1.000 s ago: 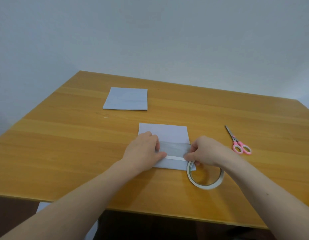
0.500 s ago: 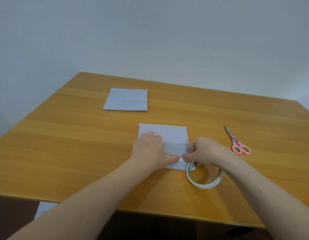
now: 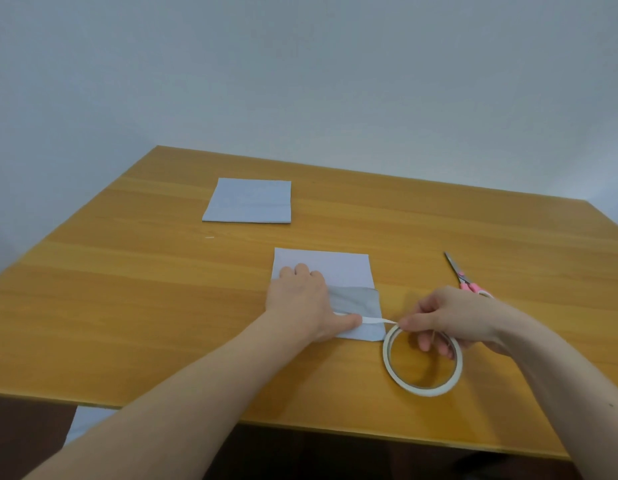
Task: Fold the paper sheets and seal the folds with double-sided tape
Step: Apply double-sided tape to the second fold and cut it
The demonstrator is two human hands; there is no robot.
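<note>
A white paper sheet (image 3: 338, 268) lies mid-table with its near flap (image 3: 356, 299) lifted and shaded grey. My left hand (image 3: 302, 301) presses flat on the sheet's left part, thumb on a white tape strip (image 3: 375, 319) that runs along the near edge. My right hand (image 3: 453, 317) pinches the strip's right end, just off the sheet's right edge and above the tape roll (image 3: 422, 361), which lies flat on the table. A second folded sheet (image 3: 248, 201) rests farther back to the left.
Pink-handled scissors (image 3: 465, 277) lie to the right, partly behind my right hand. The wooden table (image 3: 127, 306) ends at a near edge under my forearms; a grey wall stands behind it. A white patch shows below the table's edge at lower left.
My right hand has moved to the right, away from the sheet, with the strip's end between its fingers. My left hand shifted slightly and stays pressed on the paper.
</note>
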